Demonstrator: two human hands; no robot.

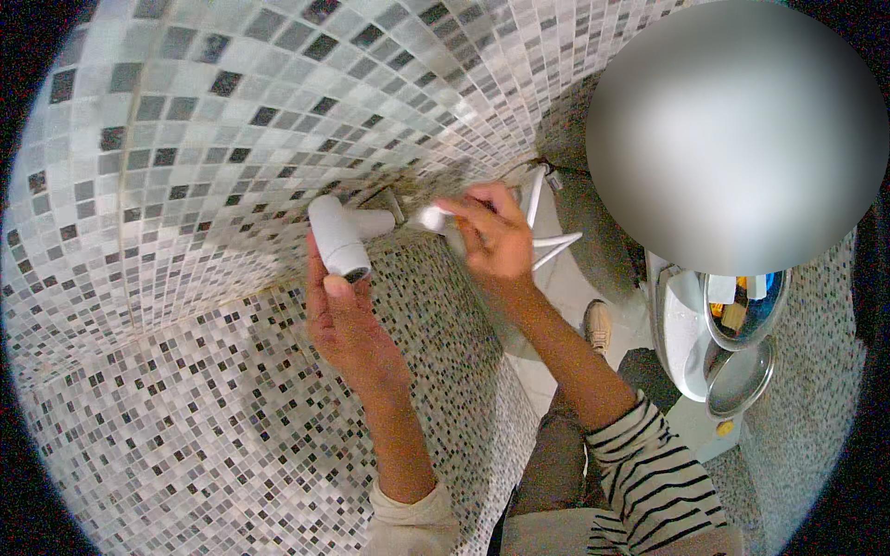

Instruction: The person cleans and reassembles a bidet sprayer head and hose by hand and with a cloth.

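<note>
My left hand [357,338] is wrapped round the barrel of a white hair dryer [336,236], held up close to the tiled wall. The thumb lies at its dark lower end, and the fingers pass behind it. Its short handle points right, towards a thin metal bracket [397,206] by the wall. Just right of that, my right hand [498,236] is closed with its fingers bent. At its fingertips is a small white thing [433,218], too blurred to name.
Mosaic tiles cover the wall [222,120] and the ledge [278,389] below. White bars [554,243] stand beyond my right hand. At the right are a white basin [681,324], a round metal container [783,296] with coloured items and a round lid [742,375]. A shoe [598,326] rests on the floor.
</note>
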